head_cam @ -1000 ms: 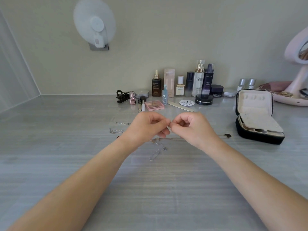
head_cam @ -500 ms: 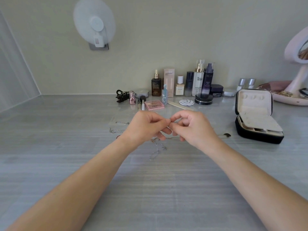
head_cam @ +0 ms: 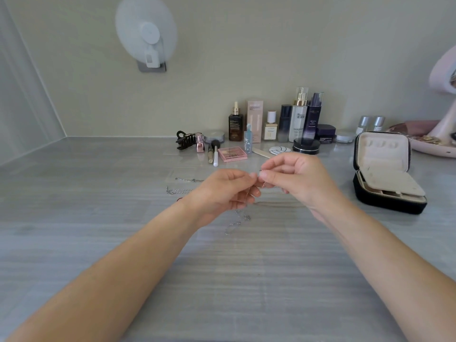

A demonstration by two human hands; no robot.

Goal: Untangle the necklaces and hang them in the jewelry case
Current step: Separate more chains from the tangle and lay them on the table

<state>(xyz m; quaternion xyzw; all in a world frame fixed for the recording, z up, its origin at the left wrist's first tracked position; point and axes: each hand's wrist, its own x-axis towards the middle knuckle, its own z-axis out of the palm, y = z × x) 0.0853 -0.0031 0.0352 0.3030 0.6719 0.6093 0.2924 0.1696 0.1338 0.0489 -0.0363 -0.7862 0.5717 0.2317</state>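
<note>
My left hand (head_cam: 222, 193) and my right hand (head_cam: 298, 178) meet fingertip to fingertip above the grey table, each pinching a thin necklace chain between them. A fine gold-toned chain (head_cam: 276, 204) trails on the table under my right hand. A silver chain (head_cam: 235, 222) hangs and lies just below my left hand, and more silver chain (head_cam: 176, 191) lies to the left of my wrist. The black jewelry case (head_cam: 385, 174) stands open at the right, its cream lid upright and a cream flap over the tray.
Cosmetic bottles (head_cam: 299, 114), a pink palette (head_cam: 232, 153), brushes and a black hair claw (head_cam: 185, 139) line the back of the table. A pink mirror stand (head_cam: 441, 134) sits far right. A white fan (head_cam: 146, 33) hangs on the wall.
My right hand has loosened from a fist: its fingers now spread and lift slightly while still pinching the chain. My left hand stays in place.
</note>
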